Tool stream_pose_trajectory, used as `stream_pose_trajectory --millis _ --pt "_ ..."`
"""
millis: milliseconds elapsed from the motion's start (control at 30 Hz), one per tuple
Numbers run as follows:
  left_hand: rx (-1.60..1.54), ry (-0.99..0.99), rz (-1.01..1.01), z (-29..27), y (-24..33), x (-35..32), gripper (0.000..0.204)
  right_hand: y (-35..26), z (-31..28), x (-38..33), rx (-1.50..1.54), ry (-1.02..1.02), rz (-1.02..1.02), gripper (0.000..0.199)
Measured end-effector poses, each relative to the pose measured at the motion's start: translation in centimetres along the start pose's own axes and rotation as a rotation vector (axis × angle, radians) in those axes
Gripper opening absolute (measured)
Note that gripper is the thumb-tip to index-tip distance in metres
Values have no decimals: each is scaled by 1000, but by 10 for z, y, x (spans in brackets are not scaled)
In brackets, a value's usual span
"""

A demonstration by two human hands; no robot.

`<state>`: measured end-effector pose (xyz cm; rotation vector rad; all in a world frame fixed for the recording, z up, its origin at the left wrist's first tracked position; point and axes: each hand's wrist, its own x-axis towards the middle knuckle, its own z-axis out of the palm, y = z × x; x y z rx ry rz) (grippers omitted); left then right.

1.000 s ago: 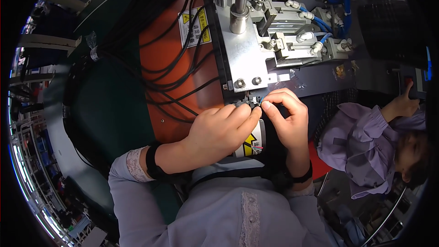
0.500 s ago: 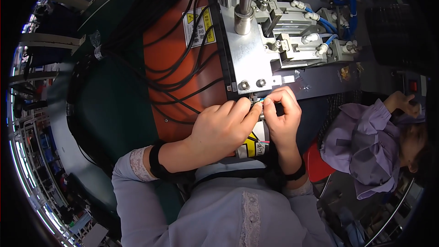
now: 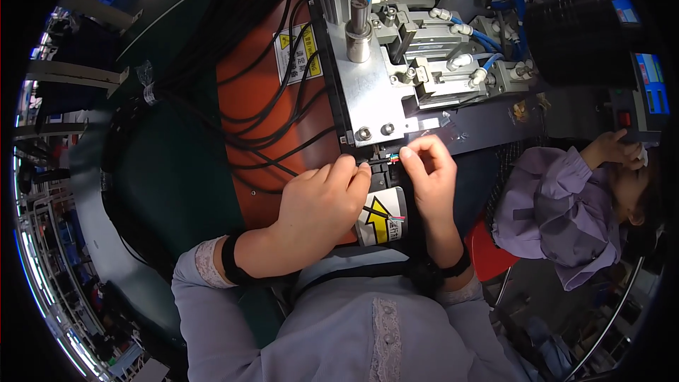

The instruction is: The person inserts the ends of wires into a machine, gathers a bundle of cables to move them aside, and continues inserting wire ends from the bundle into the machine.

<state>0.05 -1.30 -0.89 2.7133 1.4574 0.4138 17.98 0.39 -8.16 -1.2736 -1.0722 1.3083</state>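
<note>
My left hand (image 3: 322,198) is closed, thumb and fingertips pinching a thin black cable (image 3: 380,161) at the front edge of the machine. Short coloured wires (image 3: 394,158), among them red and green, fan out of the cable's right end. My right hand (image 3: 430,177) pinches the tips of these wires between thumb and forefinger. Both hands sit just below a bright metal plate (image 3: 371,102). Nearer to me, a second cable end with coloured wires (image 3: 397,219) lies over a white label with a yellow arrow (image 3: 378,225).
Several black cables (image 3: 276,131) run across an orange-brown surface (image 3: 247,92) on the left. Beyond the plate stand pneumatic cylinders (image 3: 438,49) with blue hoses (image 3: 520,0). At right, a person in a lilac top (image 3: 552,205) sits by a red stool (image 3: 491,251).
My hands have drawn slightly apart, so the cable and its coloured wires now show between them. The right fingers have eased back from the left ones. The whole view has shifted a little.
</note>
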Motion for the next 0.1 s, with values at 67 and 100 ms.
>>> stream_pose_trajectory --millis 67,100 --pt "27 -73 -72 -4 2 -2 21 -12 -11 0 -208 -200 -439 13" --pt "26 -109 -116 -4 2 -2 21 -19 -17 0 -313 -300 -658 17"
